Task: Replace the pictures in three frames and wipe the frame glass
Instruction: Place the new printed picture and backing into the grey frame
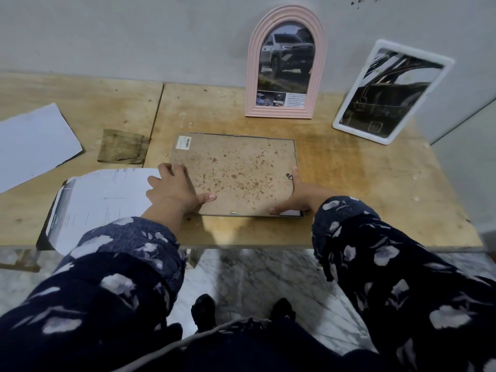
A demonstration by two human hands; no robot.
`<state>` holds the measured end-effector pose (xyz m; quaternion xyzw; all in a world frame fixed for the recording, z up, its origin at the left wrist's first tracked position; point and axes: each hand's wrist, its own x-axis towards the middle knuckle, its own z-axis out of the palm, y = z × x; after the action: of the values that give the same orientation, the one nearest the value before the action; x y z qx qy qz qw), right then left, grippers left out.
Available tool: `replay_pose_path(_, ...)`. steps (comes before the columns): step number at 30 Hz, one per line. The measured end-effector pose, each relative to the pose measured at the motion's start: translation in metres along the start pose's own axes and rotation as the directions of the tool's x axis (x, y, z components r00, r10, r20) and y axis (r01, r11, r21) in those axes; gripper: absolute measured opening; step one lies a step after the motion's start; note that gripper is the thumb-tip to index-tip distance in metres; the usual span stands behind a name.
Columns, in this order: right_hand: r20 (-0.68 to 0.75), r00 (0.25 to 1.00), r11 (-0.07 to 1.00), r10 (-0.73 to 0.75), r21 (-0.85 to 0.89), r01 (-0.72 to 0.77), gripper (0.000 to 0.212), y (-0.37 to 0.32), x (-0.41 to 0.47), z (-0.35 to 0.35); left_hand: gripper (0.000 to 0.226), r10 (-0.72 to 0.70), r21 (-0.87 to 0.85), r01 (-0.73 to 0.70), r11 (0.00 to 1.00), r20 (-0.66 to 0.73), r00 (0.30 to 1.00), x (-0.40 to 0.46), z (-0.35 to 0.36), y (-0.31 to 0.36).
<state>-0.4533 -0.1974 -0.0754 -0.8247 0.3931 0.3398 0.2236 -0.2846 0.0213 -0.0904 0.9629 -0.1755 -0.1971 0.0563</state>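
Head camera looks steeply down (wide-angle) at the near table.

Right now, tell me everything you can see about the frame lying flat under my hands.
The frame lies face down on the wooden table, in front of the pink arched frame. Its rectangular backing board looks like brown fibreboard, speckled with darker spots. A white barcode sticker sits at its far left corner, a small metal hanger near the right edge, a clip at the near edge. A thin dark rim shows around it. Your left hand rests on its left edge, your right hand on its right edge.
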Motion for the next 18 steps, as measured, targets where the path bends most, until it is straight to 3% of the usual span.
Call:
replay_pose_path(4,-0.149,0.989,0.941,-0.004,-0.336,-0.047,0.122,-0.020,-0.014,-0.003,0.101,0.023,0.005,-0.023,1.000,-0.010,1.000,-0.001,0.003,-0.001)
replay_pose_path(9,-0.074,0.982,0.976,-0.174,-0.144,0.162,0.103,-0.052,-0.017,-0.002,0.101,0.111,0.029,-0.113,0.993,0.068,0.992,0.001,-0.006,-0.010)
replay_pose_path(14,-0.200,0.952,0.971,-0.230,-0.106,0.212,0.123,-0.082,-0.008,0.025,0.103,0.243,0.040,-0.252,0.967,0.160,0.957,0.009,-0.018,-0.032)
replay_pose_path(18,-0.205,0.960,0.981,-0.190,-0.084,0.176,0.132,-0.095,-0.004,0.036,0.100,0.271,0.162,-0.286,0.944,0.110,0.956,0.011,-0.019,-0.033)
